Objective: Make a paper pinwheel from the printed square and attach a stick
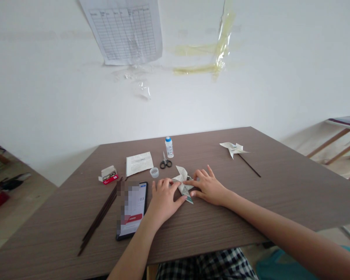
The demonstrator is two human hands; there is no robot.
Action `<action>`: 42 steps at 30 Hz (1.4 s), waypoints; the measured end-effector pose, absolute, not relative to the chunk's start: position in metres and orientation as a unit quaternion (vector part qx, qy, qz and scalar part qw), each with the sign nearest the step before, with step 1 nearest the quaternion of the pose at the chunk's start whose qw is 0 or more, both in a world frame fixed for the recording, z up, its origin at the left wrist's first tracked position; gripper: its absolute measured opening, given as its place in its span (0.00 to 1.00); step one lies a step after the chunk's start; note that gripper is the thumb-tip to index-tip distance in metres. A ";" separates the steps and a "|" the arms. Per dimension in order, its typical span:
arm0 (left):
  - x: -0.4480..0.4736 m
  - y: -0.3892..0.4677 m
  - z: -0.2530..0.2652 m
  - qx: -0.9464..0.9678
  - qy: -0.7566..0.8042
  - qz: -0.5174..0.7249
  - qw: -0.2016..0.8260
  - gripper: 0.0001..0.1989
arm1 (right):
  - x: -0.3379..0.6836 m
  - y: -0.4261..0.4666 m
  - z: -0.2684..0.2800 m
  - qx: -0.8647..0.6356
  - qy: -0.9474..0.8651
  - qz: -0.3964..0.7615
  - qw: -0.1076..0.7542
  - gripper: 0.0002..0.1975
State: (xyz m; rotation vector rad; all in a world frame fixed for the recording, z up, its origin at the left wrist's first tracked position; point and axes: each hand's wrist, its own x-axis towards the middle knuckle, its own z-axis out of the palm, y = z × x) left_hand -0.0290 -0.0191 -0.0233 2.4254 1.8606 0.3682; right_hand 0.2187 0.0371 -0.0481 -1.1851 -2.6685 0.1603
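Observation:
A folded pinwheel (184, 186) of printed paper lies on the table in front of me, its pointed blades spreading out. My left hand (164, 198) holds its left side, with thumb and index finger on the paper. From the right, my right hand (207, 187) grips the pinwheel too, its index fingertip near the middle and its other fingers raised apart. Parts of the paper are hidden under the fingers. Farther right lies a finished-looking pinwheel (234, 149) on a dark stick (250, 165).
Around my hands on the brown table (280, 186) are a phone (134, 212), dark sticks (100, 217), an opened small red-and-white box (109, 175), stacked paper sheets (139, 163), a clear round lid-like cup (154, 172), scissors (165, 162) and a blue-capped bottle (169, 148). A white wall (186, 109) stands behind.

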 end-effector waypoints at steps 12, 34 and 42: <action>-0.028 -0.020 -0.018 0.783 0.610 0.112 0.041 0.21 | 0.224 0.036 -0.045 -0.411 -0.887 0.121 0.175 0.26; -0.026 -0.020 -0.014 0.783 0.614 0.096 0.038 0.28 | 0.231 0.058 -0.063 -0.382 -0.875 0.123 0.272 0.19; -0.026 -0.021 -0.013 0.785 0.611 0.093 0.036 0.27 | 0.228 0.051 -0.057 -0.379 -0.880 0.114 0.263 0.18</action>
